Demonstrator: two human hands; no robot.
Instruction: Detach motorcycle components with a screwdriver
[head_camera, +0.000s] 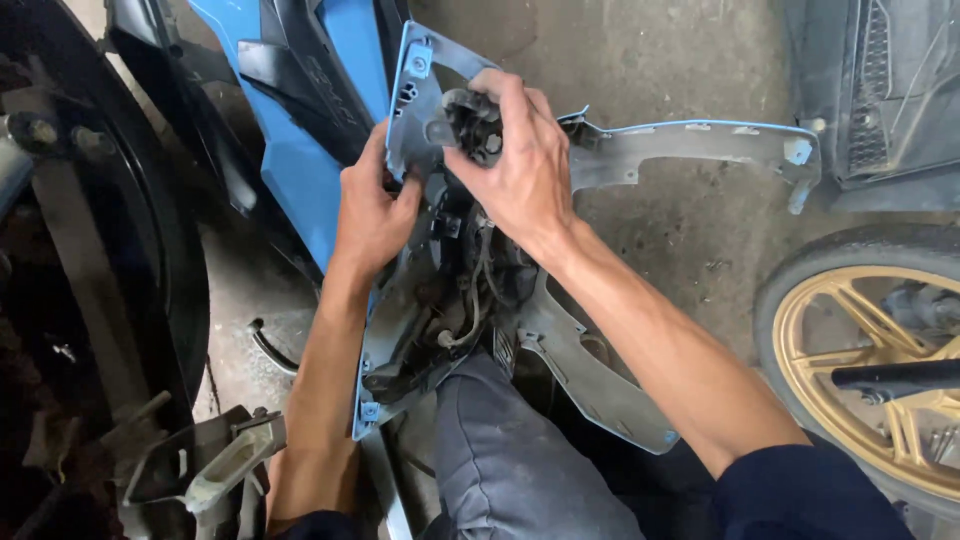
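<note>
This is a motorbike repair workshop. The bare concrete floor is stained and dusty, and loose bike parts lie all around: a blue body panel, a black plastic cover, a tyre on a gold spoked wheel (still on its axle), and greasy dark machinery at one side.

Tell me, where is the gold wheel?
The gold wheel sits at the lower right of the head view, on the concrete floor, just beyond the person's right forearm.
</note>
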